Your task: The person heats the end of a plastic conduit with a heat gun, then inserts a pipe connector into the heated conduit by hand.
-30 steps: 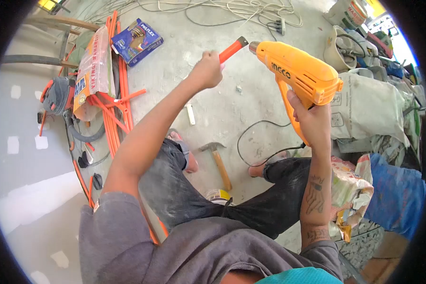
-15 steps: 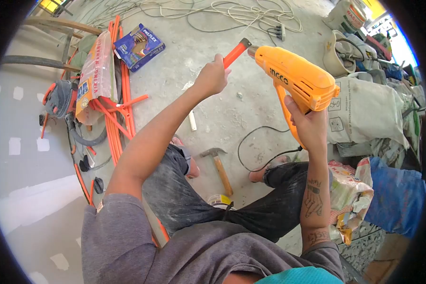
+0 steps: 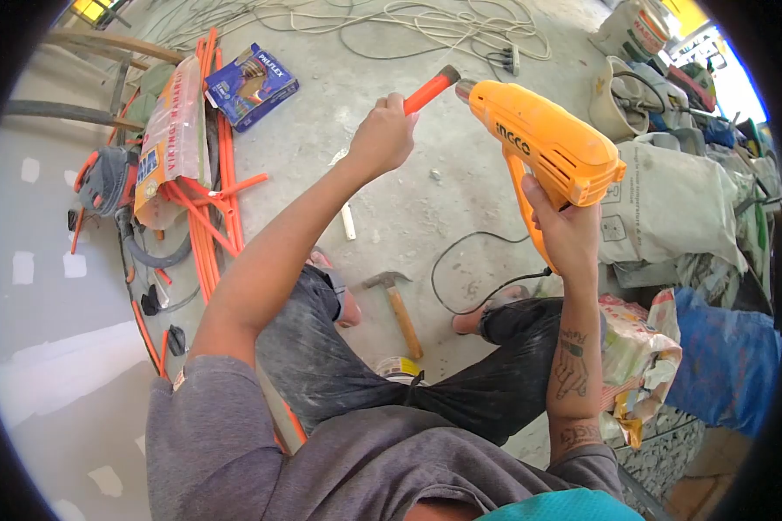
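Surface: grey, dusty floor (image 3: 460,204). Patched panel (image 3: 48,300) at 9 o'clock; orange tubes (image 3: 207,260) at 10; coiled cables (image 3: 495,24) at 12; hammer (image 3: 403,321) near centre, towards 6; white sack (image 3: 669,204) at 3.

Left hand (image 3: 382,137): raised, arm extended towards 12, fingers closed round a short tube (image 3: 427,94); its dark end faces 1 o'clock.
Right hand (image 3: 565,230): forearm upright, tattooed; fingers gripping the heat gun (image 3: 543,139) by its handle, nozzle towards 10, just beside the dark end.

Labels: "VIKING" on bag (image 3: 169,130); "PHLFLEX" on box (image 3: 252,87); "INGCO" on heat gun.
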Demonstrator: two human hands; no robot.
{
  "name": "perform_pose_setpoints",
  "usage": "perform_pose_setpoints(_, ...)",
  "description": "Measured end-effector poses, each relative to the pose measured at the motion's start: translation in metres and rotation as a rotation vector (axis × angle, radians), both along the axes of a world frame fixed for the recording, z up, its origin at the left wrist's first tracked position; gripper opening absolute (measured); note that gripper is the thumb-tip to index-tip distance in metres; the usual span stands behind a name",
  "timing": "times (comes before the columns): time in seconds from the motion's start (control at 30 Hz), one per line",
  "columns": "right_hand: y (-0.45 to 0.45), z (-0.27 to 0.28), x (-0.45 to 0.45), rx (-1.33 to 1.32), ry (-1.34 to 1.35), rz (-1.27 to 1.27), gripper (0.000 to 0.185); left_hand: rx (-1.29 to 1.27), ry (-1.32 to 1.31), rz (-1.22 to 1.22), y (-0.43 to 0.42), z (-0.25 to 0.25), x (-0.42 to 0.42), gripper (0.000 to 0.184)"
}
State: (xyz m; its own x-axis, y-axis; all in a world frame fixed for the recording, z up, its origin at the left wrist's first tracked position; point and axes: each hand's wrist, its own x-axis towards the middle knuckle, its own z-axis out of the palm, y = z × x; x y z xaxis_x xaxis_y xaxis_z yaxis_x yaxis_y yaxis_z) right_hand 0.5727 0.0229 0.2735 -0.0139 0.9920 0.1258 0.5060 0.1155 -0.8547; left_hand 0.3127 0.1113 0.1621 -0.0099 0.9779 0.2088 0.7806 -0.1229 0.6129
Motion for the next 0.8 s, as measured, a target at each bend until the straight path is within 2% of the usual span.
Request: perform_pose_setpoints(0.8, -0.0002, 0.0007, -0.0034, -0.012, -0.027, -0.016, 0.029, 0.021, -0.003, -0.014, 0.0011, 0.0048, -0.0049, 0.030)
